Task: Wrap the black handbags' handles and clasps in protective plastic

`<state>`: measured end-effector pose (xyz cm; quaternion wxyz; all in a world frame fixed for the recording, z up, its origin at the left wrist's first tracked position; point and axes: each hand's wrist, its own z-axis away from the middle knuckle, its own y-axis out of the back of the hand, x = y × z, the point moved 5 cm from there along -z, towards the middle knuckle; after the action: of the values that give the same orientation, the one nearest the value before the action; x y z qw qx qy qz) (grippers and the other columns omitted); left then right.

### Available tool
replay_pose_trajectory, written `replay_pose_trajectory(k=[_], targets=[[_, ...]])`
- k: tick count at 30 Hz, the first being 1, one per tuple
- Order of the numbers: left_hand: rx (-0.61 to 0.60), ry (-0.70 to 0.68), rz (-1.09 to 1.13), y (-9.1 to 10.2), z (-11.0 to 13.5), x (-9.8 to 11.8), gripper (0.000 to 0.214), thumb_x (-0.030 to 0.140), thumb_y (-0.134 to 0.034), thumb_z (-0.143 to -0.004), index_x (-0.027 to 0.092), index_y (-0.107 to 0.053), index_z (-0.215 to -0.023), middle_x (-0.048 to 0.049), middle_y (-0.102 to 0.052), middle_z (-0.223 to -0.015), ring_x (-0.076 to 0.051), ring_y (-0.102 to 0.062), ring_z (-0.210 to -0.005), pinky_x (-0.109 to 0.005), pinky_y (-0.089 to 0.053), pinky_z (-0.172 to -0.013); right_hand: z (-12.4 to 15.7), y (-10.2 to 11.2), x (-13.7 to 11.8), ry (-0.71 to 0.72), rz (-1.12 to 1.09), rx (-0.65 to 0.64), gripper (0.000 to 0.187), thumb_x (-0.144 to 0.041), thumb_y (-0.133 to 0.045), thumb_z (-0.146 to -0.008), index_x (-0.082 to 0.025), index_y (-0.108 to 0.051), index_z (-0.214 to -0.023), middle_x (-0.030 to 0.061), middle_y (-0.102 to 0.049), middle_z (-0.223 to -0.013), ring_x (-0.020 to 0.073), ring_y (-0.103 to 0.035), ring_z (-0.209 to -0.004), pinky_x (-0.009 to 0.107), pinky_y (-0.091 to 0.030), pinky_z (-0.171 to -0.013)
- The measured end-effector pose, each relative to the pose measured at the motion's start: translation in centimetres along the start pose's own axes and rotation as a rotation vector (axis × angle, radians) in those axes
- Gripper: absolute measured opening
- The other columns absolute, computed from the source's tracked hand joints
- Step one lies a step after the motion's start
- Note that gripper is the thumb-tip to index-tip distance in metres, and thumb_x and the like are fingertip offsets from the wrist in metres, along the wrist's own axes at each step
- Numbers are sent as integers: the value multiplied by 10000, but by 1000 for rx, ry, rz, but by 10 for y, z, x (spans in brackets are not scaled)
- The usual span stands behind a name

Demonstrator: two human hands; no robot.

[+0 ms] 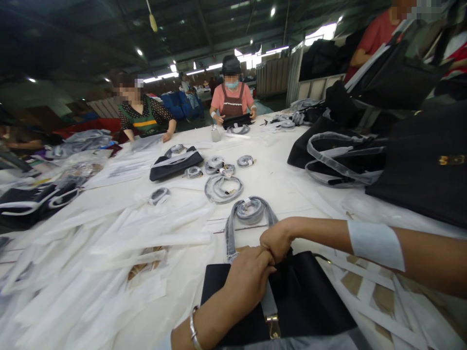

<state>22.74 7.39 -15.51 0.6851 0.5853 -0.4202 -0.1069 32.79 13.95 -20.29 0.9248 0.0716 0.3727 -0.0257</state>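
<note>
While white strips [109, 262] lie strewn over the left of the worktop [272, 182], the left hand [248, 272], curled inward, sits just nearer than a coiled strap [250, 212] and touches the bunched right hand [279, 238] over the nearest black bag [310, 291]; I cannot tell what either pinches. Farther right, other black bags [412, 170] lie close together.

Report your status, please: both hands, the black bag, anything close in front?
Left hand and right hand: together over black bag, exact grip hidden. Bag: gold clasp visible. Close in front: coiled strap.
</note>
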Motion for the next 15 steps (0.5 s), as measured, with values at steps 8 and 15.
replay_pose_trajectory(k=[8, 15], targets=[[0, 44, 52, 3, -4, -6, 38, 234, -573, -938, 213, -587, -910, -15, -631, -932, -195, -570, -919, -304, -430, -787, -1, -6, 12, -16, -242, -109, 128, -123, -713, -474, -160, -591, -489, -109, -538, -456, 64, -461, -424, 165, -401, -437], [-16, 32, -1, -4, -7, -11, 70, 274, -622, -904, 215, -603, -936, -46, -663, -1003, -225, -564, -963, -346, -438, -799, 16, -3, 13, 90, -367, 29, 75, -213, -645, -593, -181, -672, -655, -68, -571, -571, 63, -487, -517, 151, -421, -522]])
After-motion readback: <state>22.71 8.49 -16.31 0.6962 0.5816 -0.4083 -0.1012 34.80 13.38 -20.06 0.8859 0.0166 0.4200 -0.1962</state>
